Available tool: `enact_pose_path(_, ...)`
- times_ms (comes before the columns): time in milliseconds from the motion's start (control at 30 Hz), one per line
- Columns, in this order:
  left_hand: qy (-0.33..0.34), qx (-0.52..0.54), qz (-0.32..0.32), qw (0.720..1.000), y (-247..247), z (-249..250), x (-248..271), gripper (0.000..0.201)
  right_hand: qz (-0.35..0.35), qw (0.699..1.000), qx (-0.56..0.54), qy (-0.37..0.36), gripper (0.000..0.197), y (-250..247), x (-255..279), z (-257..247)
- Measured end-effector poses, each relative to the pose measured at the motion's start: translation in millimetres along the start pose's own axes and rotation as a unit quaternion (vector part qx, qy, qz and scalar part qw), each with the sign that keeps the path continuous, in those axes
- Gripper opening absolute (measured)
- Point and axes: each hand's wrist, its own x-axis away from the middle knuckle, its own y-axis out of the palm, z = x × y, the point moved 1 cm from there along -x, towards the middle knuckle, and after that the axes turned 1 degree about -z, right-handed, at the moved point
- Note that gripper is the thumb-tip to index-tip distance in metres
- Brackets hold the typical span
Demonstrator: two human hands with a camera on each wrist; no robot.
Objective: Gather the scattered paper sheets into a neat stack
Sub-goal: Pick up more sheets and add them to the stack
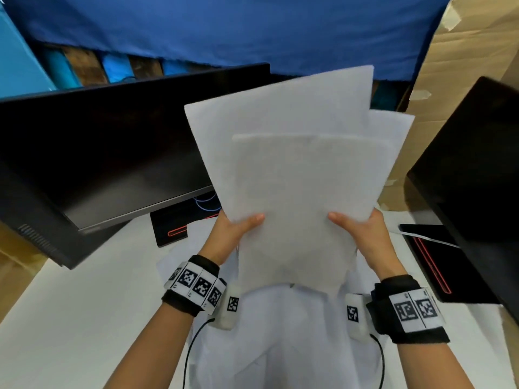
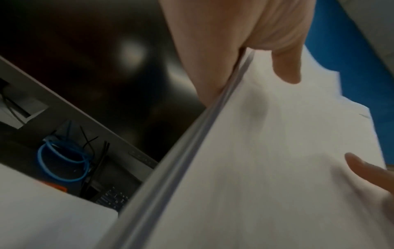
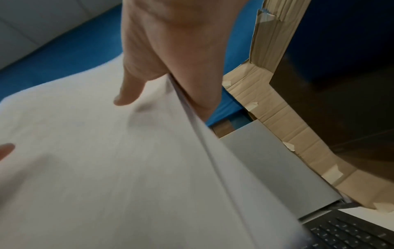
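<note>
both hands [image 1: 303, 234] pinch the paper sheets [image 1: 292, 175] upright, still fanned; next, probably, tap them square on the surface [image 1: 84, 318].

Both forearms reach forward, wrists banded — the left hand [image 1: 234, 234] and right hand [image 1: 365, 237] each pinch the paper sheets [image 1: 295, 175], thumbs on top, fingers behind.

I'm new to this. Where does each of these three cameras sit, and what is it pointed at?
Head: worn on the head, looking down at the paper sheets, monitor and desk; shows both forearms, left hand and right hand.
Left wrist: looks along the left hand at the sheets' edge; thumb on top.
Right wrist: looks along the right hand; cardboard beyond.
All share the sheets.
</note>
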Motion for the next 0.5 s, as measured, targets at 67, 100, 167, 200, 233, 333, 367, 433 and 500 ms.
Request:
enact_pose_path(67, 0.006, -0.002, -0.012, 1.0, -3.3, 2.7, 0.2, 0.045, -0.01, 1.0, -0.003, -0.009, 0.032, 1.1, 0.7, 2.0)
enact_pose_path(100, 0.003, -0.008, -0.02, 1.0, -4.1, 3.6, 0.8, 0.042, -0.013, 1.0, -0.002, -0.01, 0.032, 1.5, 1.0, 3.3)
enact_pose_path(167, -0.001, -0.029, -0.038, 0.999, -3.2, 5.3, 2.2, 0.036, -0.021, 1.0, 0.001, 0.001, 0.032, 1.5, 2.1, 6.3)
enact_pose_path(200, -0.002, -0.041, -0.04, 0.998, -1.8, 6.4, 2.5, 0.034, -0.023, 1.0, 0.004, 0.007, 0.032, 1.6, 2.7, 7.2)
enact_pose_path(233, -0.001, -0.051, -0.04, 0.998, 0.3, 8.4, 2.4, 0.033, -0.019, 1.0, 0.005, 0.012, 0.031, 1.8, 3.1, 7.0)
enact_pose_path(333, 0.033, -0.063, -0.046, 0.996, 5.9, 21.2, 1.2, 0.031, 0.0, 1.0, -0.007, -0.001, 0.03, 2.4, 4.0, -3.2)
enact_pose_path(367, 0.047, -0.059, -0.051, 0.996, 7.0, 27.7, 0.7, 0.031, 0.0, 1.0, -0.012, -0.013, 0.031, 2.2, 3.8, -8.5)
enact_pose_path(433, 0.071, -0.046, -0.061, 0.995, 5.7, 37.5, 0.5, 0.029, -0.017, 0.999, -0.016, -0.028, 0.033, 0.8, 3.9, -14.3)
enact_pose_path(500, 0.07, -0.042, -0.058, 0.995, 0.7, 33.8, 0.3, 0.031, -0.041, 0.999, -0.021, -0.016, 0.032, 1.4, 5.0, -9.1)
